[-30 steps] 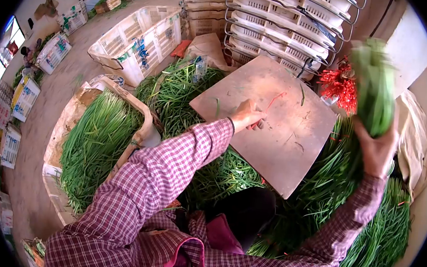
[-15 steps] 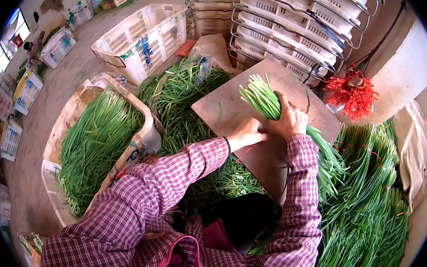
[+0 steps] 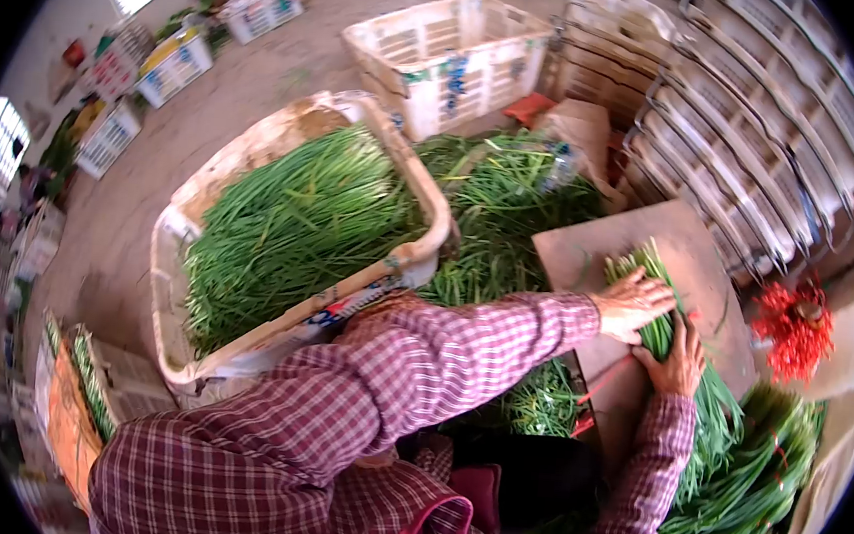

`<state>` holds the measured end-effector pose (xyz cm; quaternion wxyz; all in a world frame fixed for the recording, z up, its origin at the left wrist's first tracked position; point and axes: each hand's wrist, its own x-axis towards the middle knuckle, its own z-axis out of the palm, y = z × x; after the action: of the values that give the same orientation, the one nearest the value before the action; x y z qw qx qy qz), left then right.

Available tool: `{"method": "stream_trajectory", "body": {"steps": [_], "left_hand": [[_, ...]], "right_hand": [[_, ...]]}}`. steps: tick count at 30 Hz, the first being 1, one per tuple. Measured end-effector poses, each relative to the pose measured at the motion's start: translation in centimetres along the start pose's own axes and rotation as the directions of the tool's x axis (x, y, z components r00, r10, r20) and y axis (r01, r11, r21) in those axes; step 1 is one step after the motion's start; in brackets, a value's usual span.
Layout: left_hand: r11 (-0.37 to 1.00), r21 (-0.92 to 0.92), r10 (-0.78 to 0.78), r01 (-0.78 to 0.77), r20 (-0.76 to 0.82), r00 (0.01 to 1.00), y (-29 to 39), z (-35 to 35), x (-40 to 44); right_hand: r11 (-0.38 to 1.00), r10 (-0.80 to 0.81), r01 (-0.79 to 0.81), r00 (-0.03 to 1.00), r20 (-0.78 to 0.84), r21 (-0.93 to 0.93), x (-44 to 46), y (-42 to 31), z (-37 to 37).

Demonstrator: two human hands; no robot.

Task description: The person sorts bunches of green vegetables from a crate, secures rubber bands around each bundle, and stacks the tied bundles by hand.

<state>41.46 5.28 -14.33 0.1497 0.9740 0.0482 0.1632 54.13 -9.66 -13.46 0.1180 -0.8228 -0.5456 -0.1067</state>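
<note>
A bunch of green chives lies on the brown board, its pale cut ends pointing away from me. My left hand presses over the bunch near those ends, its fingers curved across the stems. Lower on the same bunch, my right hand grips from the right side, with its thumb toward the left hand. Beyond that hand the long leaves hang over the board's near right edge. A thin red strip shows by the left wrist, and a bit of red shows near the right fingertips.
To the left stands a white crate full of loose chives. More loose chives lie behind the board. Tied bunches are piled at right, below a hanging cluster of red ties. Stacked crates rise at the back right.
The chive bunch has come down from a raised hold onto the board. My left hand has moved from beside it onto its stems. The view has swung left.
</note>
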Motion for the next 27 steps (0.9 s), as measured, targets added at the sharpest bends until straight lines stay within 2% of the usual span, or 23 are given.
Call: {"method": "stream_trajectory", "body": {"steps": [2, 3, 6, 7, 8, 9, 10, 11, 12, 13, 14, 15, 17, 19, 21, 23, 24, 25, 27], "left_hand": [[1.000, -0.015, -0.001, 0.000, -0.045, 0.999, 0.3, -0.3, -0.7], [1.000, -0.026, 0.006, -0.008, -0.062, 0.998, 1.1, -1.5, -1.4], [0.989, -0.134, 0.016, -0.062, -0.325, 0.946, 2.5, -4.9, -7.1], [0.971, -0.238, -0.047, -0.034, -0.326, 0.944, 2.7, -6.8, -10.3], [0.963, -0.264, -0.129, 0.052, -0.282, 0.951, 2.4, -8.4, -13.8], [0.956, -0.285, -0.160, 0.072, -0.298, 0.941, 1.4, -10.2, -17.6], [0.950, -0.274, -0.231, 0.147, -0.307, 0.923, 0.5, -11.6, -21.4], [0.919, -0.323, -0.338, 0.227, -0.346, 0.875, -1.1, -12.1, -25.6], [0.772, -0.288, -0.616, 0.567, -0.118, 0.779, -2.2, -14.0, -29.6], [0.724, -0.237, -0.689, 0.648, -0.186, 0.701, -4.4, -14.0, -33.6], [0.645, -0.387, -0.762, 0.659, -0.254, 0.596, -4.9, -15.4, -38.1], [0.582, -0.287, -0.808, 0.761, -0.314, 0.499, -6.1, -16.2, -41.8], [0.479, -0.326, -0.860, 0.815, -0.361, 0.360, -6.9, -18.6, -46.8], [0.410, -0.394, -0.890, 0.822, -0.369, 0.267, -8.5, -20.1, -49.8], [0.400, -0.337, -0.883, 0.852, -0.390, 0.261, -10.4, -21.5, -50.5], [0.431, -0.341, -0.867, 0.836, -0.412, 0.279, -13.8, -21.5, -50.8], [0.461, -0.371, -0.863, 0.806, -0.400, 0.309, -15.4, -21.8, -50.5], [0.453, -0.314, -0.855, 0.835, -0.418, 0.307, -17.3, -21.6, -50.2], [0.465, -0.308, -0.854, 0.830, -0.404, 0.329, -21.2, -21.4, -49.7]], "right_hand": [[0.998, -0.051, 0.050, 0.998, -0.025, -0.023, -0.1, 0.9, 0.8], [0.999, -0.051, 0.050, 0.999, 0.019, 0.018, 0.1, 1.3, 0.8], [0.999, -0.046, 0.048, 0.996, 0.075, -0.019, 0.4, 0.5, -1.4], [0.998, -0.044, 0.047, 0.996, 0.078, -0.036, 0.4, -0.1, -2.4], [0.998, -0.035, 0.037, 0.998, 0.045, -0.048, 0.4, -0.8, -3.2], [0.998, -0.052, 0.054, 0.998, 0.045, -0.044, 0.7, -1.8, -4.1], [0.996, -0.085, 0.085, 0.996, 0.002, 0.029, 0.9, -3.1, -5.1], [0.988, -0.111, 0.115, 0.993, -0.043, 0.100, 1.0, -4.3, -5.8], [0.974, -0.158, 0.166, 0.985, -0.062, 0.156, 1.4, -5.8, -6.2], [0.954, -0.231, 0.245, 0.968, -0.098, 0.172, 1.7, -8.1, -6.9], [0.900, -0.312, 0.333, 0.943, -0.117, 0.280, 2.1, -9.9, -6.5], [0.826, -0.389, 0.414, 0.910, -0.143, 0.382, 2.6, -11.9, -5.8], [0.750, -0.482, 0.457, 0.873, -0.078, 0.477, 3.2, -17.8, -5.0], [0.664, -0.591, 0.528, 0.804, -0.060, 0.529, 3.2, -25.2, -5.2], [0.528, -0.661, 0.561, 0.743, -0.106, 0.638, 3.0, -31.8, -1.8], [0.527, -0.655, 0.418, 0.754, 0.041, 0.740, 1.5, -38.2, 1.3], [0.521, -0.678, 0.471, 0.735, 0.010, 0.712, 1.2, -40.9, 3.6], [0.512, -0.701, 0.522, 0.713, -0.019, 0.682, 0.8, -43.2, 5.5], [0.529, -0.669, 0.473, 0.744, 0.003, 0.705, -0.4, -46.6, 7.5]]}}
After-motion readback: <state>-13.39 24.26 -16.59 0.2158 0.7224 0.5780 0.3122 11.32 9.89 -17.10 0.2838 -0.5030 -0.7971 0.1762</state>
